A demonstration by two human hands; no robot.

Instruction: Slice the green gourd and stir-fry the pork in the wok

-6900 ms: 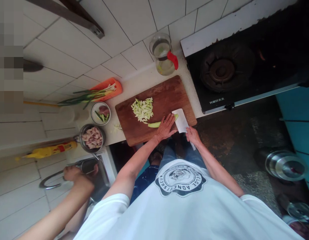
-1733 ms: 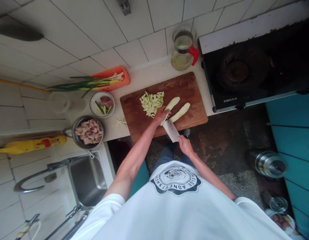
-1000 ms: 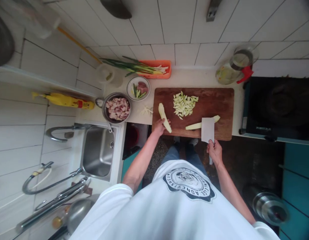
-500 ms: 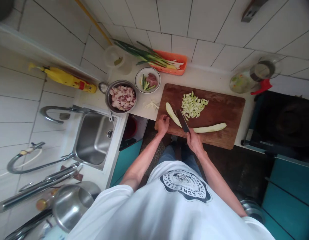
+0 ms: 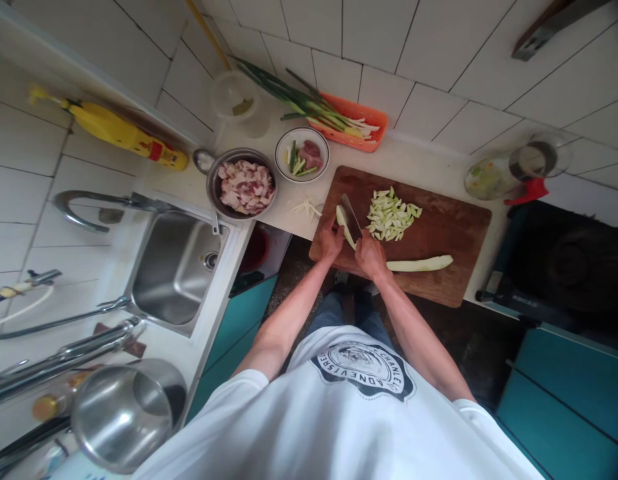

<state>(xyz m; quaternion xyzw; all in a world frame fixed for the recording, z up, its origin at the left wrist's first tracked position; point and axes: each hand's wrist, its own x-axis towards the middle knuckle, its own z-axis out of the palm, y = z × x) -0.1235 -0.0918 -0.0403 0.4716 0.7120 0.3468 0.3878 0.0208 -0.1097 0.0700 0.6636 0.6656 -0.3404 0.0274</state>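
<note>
A wooden cutting board [image 5: 429,213] lies before me. My right hand [image 5: 371,255] is closed round the handle of a kitchen knife [image 5: 353,219], whose broad blade stands beside a peeled pale-green vegetable strip [image 5: 345,225]. At the left of that strip, my left hand [image 5: 331,240] has its fingers curled against it, partly hiding it. A pile of cut pale-green pieces [image 5: 393,215] sits to the right of the blade. Nearer me on the board lies a second long vegetable strip [image 5: 421,264].
Left of the board are a metal bowl of cut raw meat [image 5: 246,189], a plate [image 5: 283,167] with meat and scallion, and a sink [image 5: 173,273]. An orange basket [image 5: 353,110] of scallions stands behind. A black stove [image 5: 569,260] is at the right.
My right hand has brought the knife left and upward, against the strip. My left hand has closed in on the strip, which now lies more upright in view. The camera view has shifted slightly.
</note>
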